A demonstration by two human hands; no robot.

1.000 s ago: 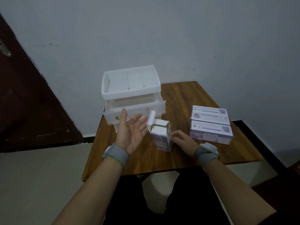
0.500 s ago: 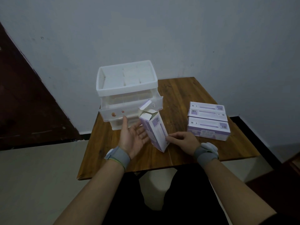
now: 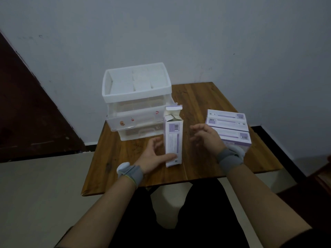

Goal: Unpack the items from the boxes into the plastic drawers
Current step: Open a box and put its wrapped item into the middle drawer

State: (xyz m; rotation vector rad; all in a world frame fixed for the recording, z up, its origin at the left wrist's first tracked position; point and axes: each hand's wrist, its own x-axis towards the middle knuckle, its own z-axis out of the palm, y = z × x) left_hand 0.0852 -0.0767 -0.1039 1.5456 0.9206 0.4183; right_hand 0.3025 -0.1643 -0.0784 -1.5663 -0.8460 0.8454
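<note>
While its top flap stands open, the purple-and-white box [image 3: 173, 140] sits upright on the wooden table [image 3: 202, 102], the left hand [image 3: 154, 156] seemingly pinching its lower edge. Fingers spread, the right hand [image 3: 207, 138] hovers just beside it, holding nothing. Behind stand the plastic drawers [image 3: 136, 104]; two closed boxes [image 3: 229, 127] lie to the right.

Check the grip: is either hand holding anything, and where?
The left hand steadies the upright open box near its base, thumb across the front. The right hand is open beside it, holding nothing.
</note>
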